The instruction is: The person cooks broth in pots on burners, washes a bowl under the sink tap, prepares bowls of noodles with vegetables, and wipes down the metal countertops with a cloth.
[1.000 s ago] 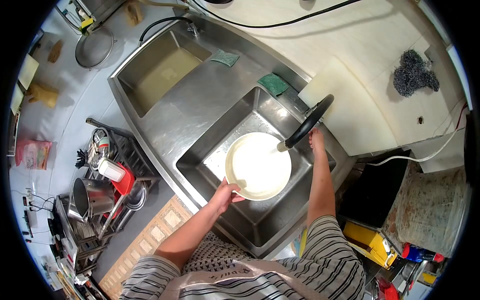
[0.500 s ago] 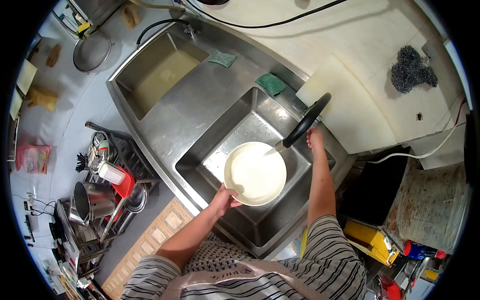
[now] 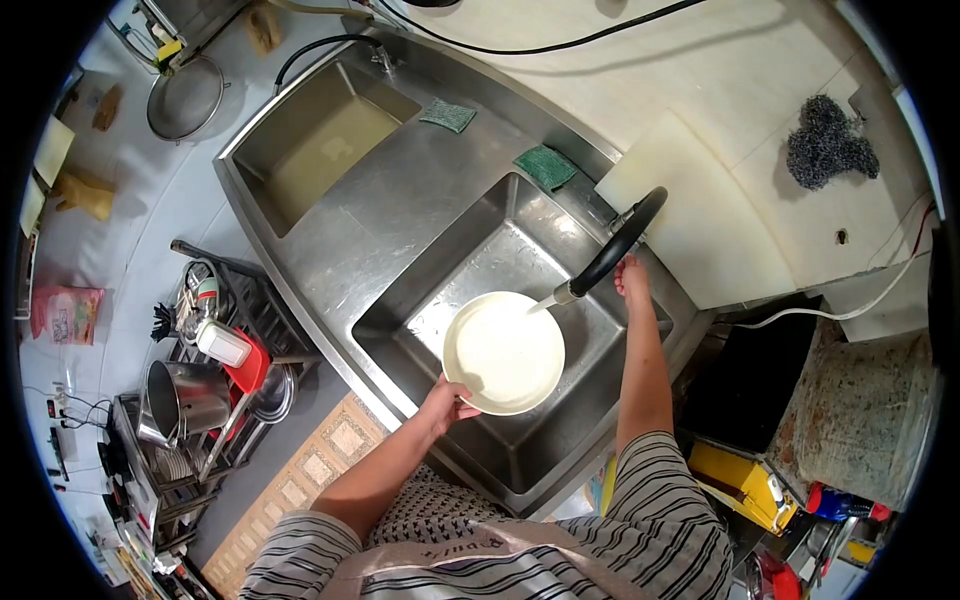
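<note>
My left hand [image 3: 447, 403] grips the lower left rim of a round white bowl [image 3: 503, 355] over the right basin of a steel sink [image 3: 400, 220]. Water runs from the black curved faucet [image 3: 625, 240] into the bowl near its upper right edge. Beside the faucet's base, my right hand [image 3: 631, 277] has its fingers curled; what they hold, if anything, is hidden. Two green scouring pads, one near the faucet [image 3: 546, 166] and one farther left [image 3: 448, 115], lie on the sink top.
Cloudy water stands in the left basin [image 3: 325, 150]. A white board [image 3: 700, 220] and a dark wire scrubber [image 3: 828, 145] are on the right. To the left, a metal rack holds a steel pot [image 3: 187, 397] and a red container [image 3: 250, 362]. A strainer [image 3: 186, 98] hangs at the upper left.
The bowl and my left hand have moved slightly down and left, so the water stream falls nearer the bowl's upper right edge. My right hand has stayed by the faucet's base.
</note>
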The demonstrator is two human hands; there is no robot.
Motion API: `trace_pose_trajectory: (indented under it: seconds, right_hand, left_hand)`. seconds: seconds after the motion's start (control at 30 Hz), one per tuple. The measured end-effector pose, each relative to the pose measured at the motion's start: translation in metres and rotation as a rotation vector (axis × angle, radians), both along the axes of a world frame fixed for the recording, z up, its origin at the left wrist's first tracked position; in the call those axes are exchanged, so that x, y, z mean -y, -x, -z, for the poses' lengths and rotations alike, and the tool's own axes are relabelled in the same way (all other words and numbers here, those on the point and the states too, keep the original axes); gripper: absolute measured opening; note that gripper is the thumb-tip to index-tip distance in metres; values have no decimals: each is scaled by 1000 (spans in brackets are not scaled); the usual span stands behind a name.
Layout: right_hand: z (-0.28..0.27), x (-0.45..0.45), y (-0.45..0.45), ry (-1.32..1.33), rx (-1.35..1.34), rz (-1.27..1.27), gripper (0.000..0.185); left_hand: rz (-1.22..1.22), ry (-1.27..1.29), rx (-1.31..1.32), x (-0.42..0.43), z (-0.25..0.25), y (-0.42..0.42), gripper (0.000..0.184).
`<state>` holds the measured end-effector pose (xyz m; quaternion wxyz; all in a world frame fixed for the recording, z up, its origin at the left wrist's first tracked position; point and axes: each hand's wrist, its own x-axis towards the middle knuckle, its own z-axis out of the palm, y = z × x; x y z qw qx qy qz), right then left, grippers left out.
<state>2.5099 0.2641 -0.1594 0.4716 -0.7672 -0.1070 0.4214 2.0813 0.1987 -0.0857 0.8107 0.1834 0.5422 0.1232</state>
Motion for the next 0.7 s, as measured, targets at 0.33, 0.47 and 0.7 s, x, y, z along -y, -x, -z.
trace_pose_trajectory:
  seconds: [0.33,0.47,0.7]
  right_hand:
    - [10,0,-4,-70,-89,29,33]
    - [20,-1,-5,-76,-78,139,32]
    - [33,2,-16,-117,-81,39,29]
  left_hand:
    - [-23,-10,0,0,2,2,68]
    - [-33,-9,34,3,6,3,65]
    - [-9,-72,76,2,22,4,65]
